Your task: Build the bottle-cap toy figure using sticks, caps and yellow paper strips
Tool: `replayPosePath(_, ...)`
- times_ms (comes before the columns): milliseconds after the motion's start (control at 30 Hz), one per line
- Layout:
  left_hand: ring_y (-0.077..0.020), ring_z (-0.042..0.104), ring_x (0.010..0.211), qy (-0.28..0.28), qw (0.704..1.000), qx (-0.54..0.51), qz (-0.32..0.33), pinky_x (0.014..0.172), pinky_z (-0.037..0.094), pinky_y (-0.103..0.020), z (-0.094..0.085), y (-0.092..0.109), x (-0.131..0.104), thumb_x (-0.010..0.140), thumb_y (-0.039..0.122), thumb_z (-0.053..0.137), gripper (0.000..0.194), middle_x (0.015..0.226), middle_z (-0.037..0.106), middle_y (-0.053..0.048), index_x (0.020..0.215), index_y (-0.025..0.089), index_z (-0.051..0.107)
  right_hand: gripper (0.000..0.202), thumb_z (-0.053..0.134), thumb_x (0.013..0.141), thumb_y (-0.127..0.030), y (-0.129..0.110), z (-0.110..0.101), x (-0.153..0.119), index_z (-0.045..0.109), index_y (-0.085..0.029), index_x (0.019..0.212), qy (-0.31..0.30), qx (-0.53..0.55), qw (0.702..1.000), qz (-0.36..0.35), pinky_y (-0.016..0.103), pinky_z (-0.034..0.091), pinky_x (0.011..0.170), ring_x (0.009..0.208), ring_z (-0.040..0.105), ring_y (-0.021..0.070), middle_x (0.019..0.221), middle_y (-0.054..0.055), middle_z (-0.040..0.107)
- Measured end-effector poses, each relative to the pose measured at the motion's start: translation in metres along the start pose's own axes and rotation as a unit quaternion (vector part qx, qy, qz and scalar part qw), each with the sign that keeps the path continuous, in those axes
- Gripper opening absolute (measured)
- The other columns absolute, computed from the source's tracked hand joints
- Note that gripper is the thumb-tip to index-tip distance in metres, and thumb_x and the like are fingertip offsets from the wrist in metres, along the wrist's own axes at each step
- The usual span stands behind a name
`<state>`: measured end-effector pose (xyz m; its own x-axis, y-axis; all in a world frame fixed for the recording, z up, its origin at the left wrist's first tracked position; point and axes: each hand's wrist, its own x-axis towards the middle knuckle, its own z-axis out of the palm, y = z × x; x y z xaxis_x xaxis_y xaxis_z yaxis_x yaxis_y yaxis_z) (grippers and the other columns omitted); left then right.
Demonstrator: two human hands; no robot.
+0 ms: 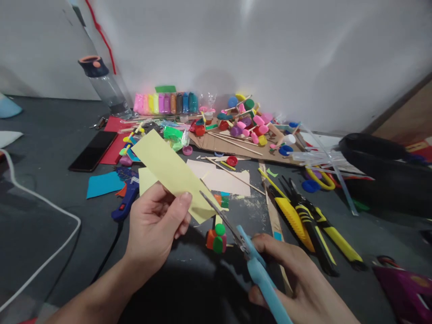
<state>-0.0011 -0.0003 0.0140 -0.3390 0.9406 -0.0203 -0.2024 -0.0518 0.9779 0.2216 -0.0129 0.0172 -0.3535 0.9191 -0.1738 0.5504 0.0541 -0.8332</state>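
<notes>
One yellow strip (170, 168) in left hand (157, 220); scissors (257, 265) in right hand (297, 267).

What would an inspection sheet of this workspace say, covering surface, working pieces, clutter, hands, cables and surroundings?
Surface: dark table, crowded toward the back.
Working pieces: yellow paper strip; scissors, blades at the strip's edge.
Clutter: phone, blue glue gun, yellow utility knife, coloured packets.
Hands: left hand grips the strip; right hand holds the scissors.
Cables: white cable at left; black cord from the glue gun.
Surroundings: pale wall behind; water bottle near it.
</notes>
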Motion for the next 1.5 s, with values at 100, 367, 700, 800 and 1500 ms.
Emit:
replayPosePath(100, -0.0062, 0.048, 0.037, -0.002, 1.0, 0.006, -0.003, 0.035, 0.038, -0.014, -0.001, -0.001, 0.0, 0.086, 0.025, 0.073, 0.014, 0.048, 0.056, 0.006, 0.076, 0.018, 0.065, 0.017, 0.075, 0.074, -0.039, -0.001, -0.001, -0.001, 0.064, -0.027, 0.068, -0.005, -0.008, 1.0, -0.001, 0.025, 0.051, 0.055, 0.059, 0.061, 0.0172, 0.064, -0.003, 0.066)
replayPosePath(367, -0.0063, 0.048, 0.038, -0.009, 1.0, 0.001, 0.004, 0.035, 0.038, -0.014, -0.002, -0.002, 0.0, 0.086, 0.022, 0.072, 0.011, 0.049, 0.056, 0.007, 0.078, 0.02, 0.067, 0.01, 0.073, 0.076, -0.034, -0.004, -0.003, -0.001, 0.067, -0.027, 0.071, -0.02, 0.023, 1.0, 0.006, 0.022, 0.057, 0.058, 0.063, 0.067, 0.017, 0.07, -0.002, 0.071)
replayPosePath(700, -0.0069, 0.048, 0.039, -0.019, 1.0, 0.016, 0.003, 0.035, 0.037, -0.015, -0.002, -0.002, 0.002, 0.086, 0.027, 0.073, 0.014, 0.05, 0.055, 0.007, 0.077, 0.019, 0.065, 0.011, 0.075, 0.076, -0.035, 0.001, -0.004, 0.001, 0.073, -0.025, 0.073, -0.01, -0.019, 0.999, -0.025, 0.02, 0.053, 0.056, 0.063, 0.067, 0.0162, 0.073, -0.002, 0.075)
replayPosePath(800, -0.0065, 0.047, 0.039, -0.024, 1.0, 0.013, 0.006, 0.036, 0.037, -0.015, -0.003, -0.002, 0.002, 0.086, 0.028, 0.073, 0.014, 0.051, 0.055, 0.006, 0.078, 0.018, 0.066, 0.01, 0.077, 0.075, -0.034, 0.002, -0.004, 0.001, 0.074, -0.025, 0.075, -0.005, -0.021, 0.999, -0.032, 0.02, 0.051, 0.057, 0.062, 0.067, 0.0152, 0.07, -0.003, 0.074)
replayPosePath(1500, -0.0045, 0.047, 0.04, -0.055, 0.998, -0.02, 0.017, 0.04, 0.041, -0.012, -0.004, -0.003, 0.003, 0.086, 0.027, 0.076, 0.014, 0.051, 0.055, 0.005, 0.075, 0.019, 0.072, 0.018, 0.075, 0.08, -0.039, 0.005, -0.005, 0.003, 0.069, -0.024, 0.071, -0.003, -0.048, 0.998, -0.03, 0.02, 0.05, 0.057, 0.06, 0.066, 0.0147, 0.065, -0.003, 0.071)
